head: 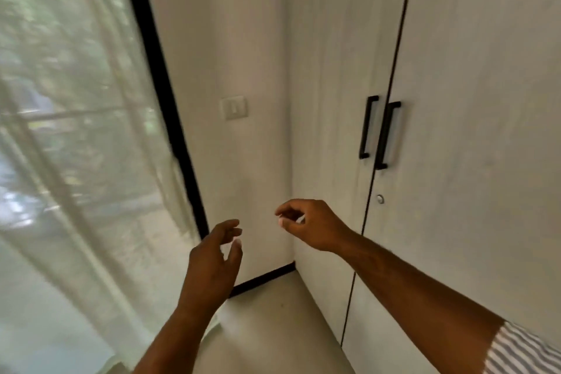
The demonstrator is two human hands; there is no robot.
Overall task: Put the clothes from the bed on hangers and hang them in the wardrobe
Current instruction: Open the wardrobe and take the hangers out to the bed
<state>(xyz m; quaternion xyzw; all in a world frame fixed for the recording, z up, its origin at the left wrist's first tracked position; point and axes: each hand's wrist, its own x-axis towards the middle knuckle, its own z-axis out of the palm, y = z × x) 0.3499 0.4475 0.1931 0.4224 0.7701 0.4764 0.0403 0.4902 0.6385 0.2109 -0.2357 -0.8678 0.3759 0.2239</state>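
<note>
Head view: both hands hold nothing, the left hand (212, 255) relaxed and the right hand (306, 225) loosely curled, near the closed wardrobe (473, 146) at right. Clothes and bed are not visible. I would pull the black handles (385, 136) first and open both doors fully.

A sleeve (522, 352) with grey and white stripes ends above the right forearm, well back from the right grip (312, 226).
</note>
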